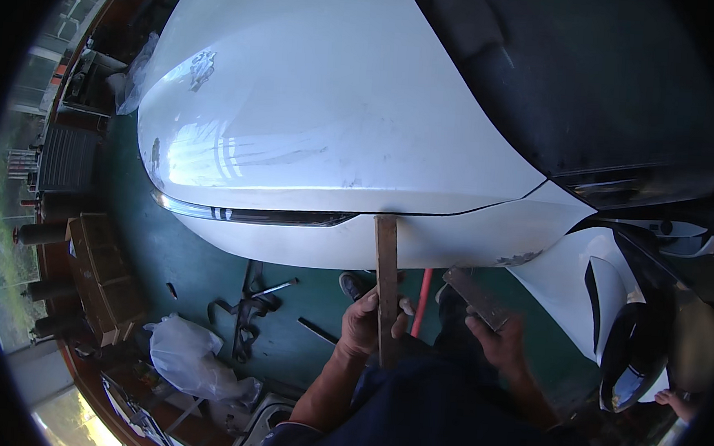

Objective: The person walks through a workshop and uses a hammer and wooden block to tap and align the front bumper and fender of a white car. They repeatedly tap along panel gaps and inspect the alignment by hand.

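- the left hand (365, 326), low in the middle of the frame, is closed around a long flat wooden strip (386, 282), fingers wrapped over its lower part.
- the strip stands nearly upright, and its top end touches the lower edge of the white car body panel (338, 124) that fills the upper half of the frame.
- the right hand (503, 345), just right of the left one, grips a flat grey metal bar (475, 297) that slants up toward the left, its upper end free and near the panel's lower rim.
- a red rod (423, 296) shows between the 2 hands, lower on the floor.
- a shoe (352, 286) sits just left of the strip on the green floor (182, 269).
- black straps and small tools (251, 310) lie at centre left.
- a crumpled clear plastic bag (189, 360) rests at lower left.
- another person's fingers (677, 402) show at the lower right edge.
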Demonstrator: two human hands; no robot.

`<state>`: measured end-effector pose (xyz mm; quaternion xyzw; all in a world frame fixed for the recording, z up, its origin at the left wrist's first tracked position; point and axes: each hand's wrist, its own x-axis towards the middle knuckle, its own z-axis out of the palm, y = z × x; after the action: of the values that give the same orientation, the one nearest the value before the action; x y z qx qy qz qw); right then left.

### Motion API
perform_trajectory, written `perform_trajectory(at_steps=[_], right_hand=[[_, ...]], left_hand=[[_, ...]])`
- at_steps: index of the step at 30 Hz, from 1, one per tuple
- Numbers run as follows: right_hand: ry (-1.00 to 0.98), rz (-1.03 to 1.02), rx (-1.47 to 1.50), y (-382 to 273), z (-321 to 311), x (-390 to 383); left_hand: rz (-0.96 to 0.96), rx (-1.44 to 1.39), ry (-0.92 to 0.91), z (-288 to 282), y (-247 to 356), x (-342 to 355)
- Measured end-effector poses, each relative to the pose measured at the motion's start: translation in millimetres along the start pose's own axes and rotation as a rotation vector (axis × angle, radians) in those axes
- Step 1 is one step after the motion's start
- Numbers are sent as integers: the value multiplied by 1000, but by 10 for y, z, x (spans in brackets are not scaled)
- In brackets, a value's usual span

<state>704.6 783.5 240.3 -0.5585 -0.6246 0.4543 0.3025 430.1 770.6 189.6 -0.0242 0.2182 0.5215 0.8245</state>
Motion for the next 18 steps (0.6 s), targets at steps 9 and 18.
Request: perform_trajectory(at_steps=[9, 18], right_hand=[[-68, 50, -52, -57, -122, 88], [-8, 90, -32, 43, -158, 129]], left_hand=[[224, 350, 118, 0, -133, 35], [580, 1306, 509, -76, -487, 100]])
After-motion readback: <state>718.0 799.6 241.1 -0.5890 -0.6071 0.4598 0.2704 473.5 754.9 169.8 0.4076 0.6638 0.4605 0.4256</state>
